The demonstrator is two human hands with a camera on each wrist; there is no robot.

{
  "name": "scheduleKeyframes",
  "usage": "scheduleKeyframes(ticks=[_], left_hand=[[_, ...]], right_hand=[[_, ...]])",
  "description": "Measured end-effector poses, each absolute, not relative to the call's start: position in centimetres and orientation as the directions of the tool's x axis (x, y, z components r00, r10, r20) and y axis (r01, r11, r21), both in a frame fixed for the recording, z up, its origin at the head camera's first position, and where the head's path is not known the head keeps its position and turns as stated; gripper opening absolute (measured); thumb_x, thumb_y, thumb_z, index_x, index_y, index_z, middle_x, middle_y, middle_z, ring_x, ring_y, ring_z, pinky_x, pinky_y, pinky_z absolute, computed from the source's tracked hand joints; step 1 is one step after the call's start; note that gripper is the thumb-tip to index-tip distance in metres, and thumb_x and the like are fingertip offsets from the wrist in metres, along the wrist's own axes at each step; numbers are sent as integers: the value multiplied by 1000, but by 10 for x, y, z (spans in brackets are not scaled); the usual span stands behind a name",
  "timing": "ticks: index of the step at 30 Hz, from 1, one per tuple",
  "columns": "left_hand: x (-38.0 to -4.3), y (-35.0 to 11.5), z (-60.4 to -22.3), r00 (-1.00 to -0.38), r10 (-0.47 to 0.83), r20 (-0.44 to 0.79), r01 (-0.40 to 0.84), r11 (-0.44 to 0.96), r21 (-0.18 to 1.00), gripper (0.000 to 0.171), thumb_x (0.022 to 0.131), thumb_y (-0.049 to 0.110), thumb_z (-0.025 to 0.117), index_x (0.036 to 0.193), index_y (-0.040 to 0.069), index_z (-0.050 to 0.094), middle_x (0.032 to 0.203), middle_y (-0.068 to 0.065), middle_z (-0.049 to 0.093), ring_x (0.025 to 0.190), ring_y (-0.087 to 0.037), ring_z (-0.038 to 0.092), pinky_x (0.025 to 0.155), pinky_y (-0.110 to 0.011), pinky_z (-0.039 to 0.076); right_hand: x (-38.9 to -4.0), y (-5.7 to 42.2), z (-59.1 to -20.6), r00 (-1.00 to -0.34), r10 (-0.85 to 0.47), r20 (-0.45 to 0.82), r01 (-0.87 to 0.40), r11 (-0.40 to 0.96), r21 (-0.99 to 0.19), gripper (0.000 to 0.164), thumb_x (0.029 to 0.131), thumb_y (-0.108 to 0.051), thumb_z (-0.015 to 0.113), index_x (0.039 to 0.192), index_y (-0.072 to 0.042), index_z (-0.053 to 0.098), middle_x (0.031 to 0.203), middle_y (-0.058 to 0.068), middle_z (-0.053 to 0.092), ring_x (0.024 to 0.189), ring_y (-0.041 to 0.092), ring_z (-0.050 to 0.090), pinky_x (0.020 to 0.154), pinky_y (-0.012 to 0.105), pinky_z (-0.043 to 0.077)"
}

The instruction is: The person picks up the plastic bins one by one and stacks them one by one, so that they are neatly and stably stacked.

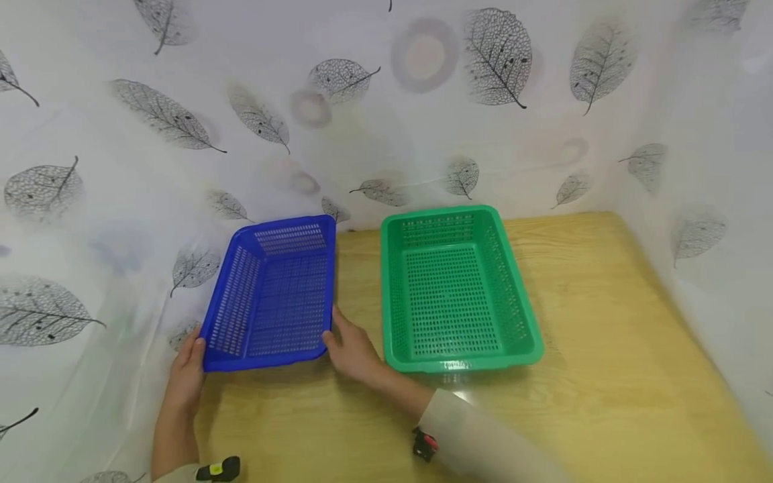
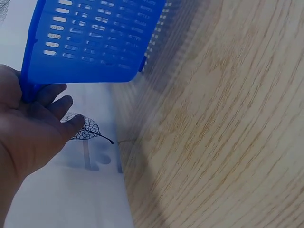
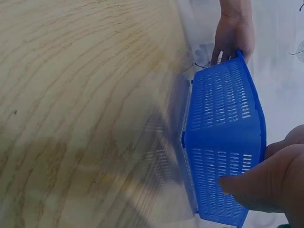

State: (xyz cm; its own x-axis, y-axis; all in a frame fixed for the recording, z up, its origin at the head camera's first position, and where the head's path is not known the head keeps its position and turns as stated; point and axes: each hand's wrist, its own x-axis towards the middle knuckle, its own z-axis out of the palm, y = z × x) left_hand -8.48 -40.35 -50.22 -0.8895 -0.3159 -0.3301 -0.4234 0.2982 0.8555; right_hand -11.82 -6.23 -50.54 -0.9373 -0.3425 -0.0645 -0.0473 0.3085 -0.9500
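Note:
A blue plastic basket (image 1: 290,305) with slotted walls and a mesh floor stands at the left of the table, its bottom close over the wood. My left hand (image 1: 187,379) holds its rim at the near left corner. In the left wrist view, the fingers of that left hand (image 2: 35,128) reach under the rim. At the near right corner, my right hand (image 1: 356,352) grips the rim. The right wrist view shows the right thumb (image 3: 256,185) along the slotted outer wall. Nothing lies inside the blue basket.
A green plastic basket (image 1: 453,302) of similar shape, with nothing in it, sits just right of my right hand. Both baskets are on a light wooden table (image 1: 604,349). A white leaf-patterned sheet (image 1: 386,134) hangs behind the table and along its left and right sides.

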Motion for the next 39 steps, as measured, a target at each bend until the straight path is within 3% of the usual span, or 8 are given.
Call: scheduleKeyframes(ticks=[7, 15, 19, 24, 32, 35, 39], left_hand=[[-77, -399, -489, -883, -329, -335, -425, 256, 868, 66, 114, 49, 22, 172, 21, 6, 177, -13, 7, 159, -26, 16, 131, -39, 14], [-76, -397, -471, -873, -406, -272, -392, 247, 886, 62, 116, 44, 25, 171, 17, 15, 177, -12, 15, 158, -21, 19, 126, -20, 17], [-75, -394, -463, -863, -425, -272, -399, 244, 884, 62, 115, 44, 24, 171, 18, 18, 176, -12, 18, 158, -22, 21, 129, -30, 16], [-71, -391, -454, -872, -417, -257, -386, 261, 885, 63, 115, 45, 24, 171, 17, 17, 177, -12, 16, 163, -27, 13, 133, -43, 9], [-60, -389, -435, -868, -456, -198, -321, 209, 924, 62, 115, 41, 30, 170, 12, 22, 173, -7, 26, 155, -12, 24, 121, -11, 20], [-55, -390, -428, -874, -454, -172, -289, 202, 936, 62, 115, 41, 32, 170, 13, 24, 166, 4, 38, 152, -8, 29, 118, -8, 22], [-49, -392, -421, -889, -441, -124, -232, 201, 952, 61, 115, 40, 36, 168, 12, 29, 141, 14, 53, 142, -9, 39, 113, -6, 29]], right_hand=[[-118, -58, -495, -930, -366, -28, -90, 301, -949, 62, 111, -18, 51, 166, -4, 28, 167, 15, 36, 153, 31, 37, 126, 45, 30], [-116, -54, -473, -913, -405, 48, -167, 263, -950, 63, 111, -21, 54, 165, -2, 28, 170, 11, 31, 156, 26, 33, 127, 40, 27], [-115, -53, -463, -908, -415, 53, -181, 275, -944, 63, 111, -21, 53, 165, -1, 27, 170, 10, 28, 156, 25, 31, 128, 39, 25], [-114, -51, -456, -913, -402, 64, -194, 291, -937, 63, 111, -22, 53, 165, -2, 28, 170, 10, 30, 156, 26, 33, 128, 39, 26], [-107, -47, -443, -901, -420, 111, -235, 256, -938, 63, 112, -24, 51, 166, -3, 27, 170, 10, 29, 156, 27, 32, 128, 40, 26], [-105, -47, -437, -896, -424, 131, -247, 232, -941, 63, 112, -25, 51, 166, -4, 27, 170, 8, 29, 156, 26, 31, 128, 41, 26], [-104, -46, -428, -899, -420, 126, -239, 230, -943, 64, 112, -26, 50, 167, -6, 25, 170, 4, 29, 156, 21, 30, 128, 40, 25]])
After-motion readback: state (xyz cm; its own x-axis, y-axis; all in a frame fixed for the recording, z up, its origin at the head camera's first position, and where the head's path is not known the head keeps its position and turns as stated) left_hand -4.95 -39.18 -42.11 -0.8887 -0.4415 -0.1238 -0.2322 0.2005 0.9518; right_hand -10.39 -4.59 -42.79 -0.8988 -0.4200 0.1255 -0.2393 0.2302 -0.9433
